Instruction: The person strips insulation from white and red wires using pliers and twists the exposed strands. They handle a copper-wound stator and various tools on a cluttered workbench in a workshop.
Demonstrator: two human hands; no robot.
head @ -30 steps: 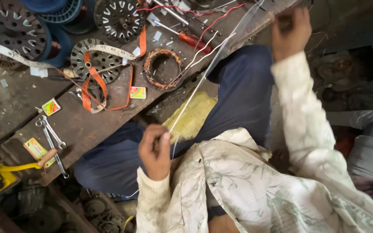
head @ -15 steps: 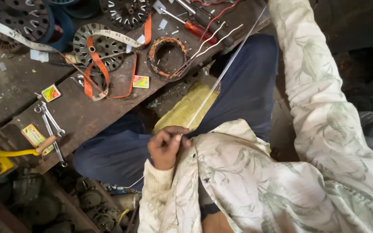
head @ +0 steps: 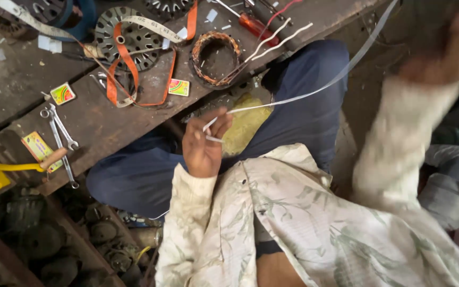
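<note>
White strip [head: 314, 91] pinched in left hand [head: 204, 142] fingertips; right hand [head: 455, 50] blurred, grip cannot be told. Risk: strip slipped from light pinch, or snagged on copper coil [head: 216, 57] at worktop [head: 134, 125] edge.

White strip [head: 314, 90], leaf-print cream shirt [head: 314, 223]

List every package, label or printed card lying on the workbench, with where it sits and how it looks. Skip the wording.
Small square card with red border and green-yellow middle: on the bench's left part, above the wrenches.
Small rectangular card, green, red and yellow: mid-bench, between the orange strap and the copper coil.
Flat yellow rectangular packet with red print: near bench edge, left of the wrenches, by the yellow tool's handle.
No screens or signs.
</note>
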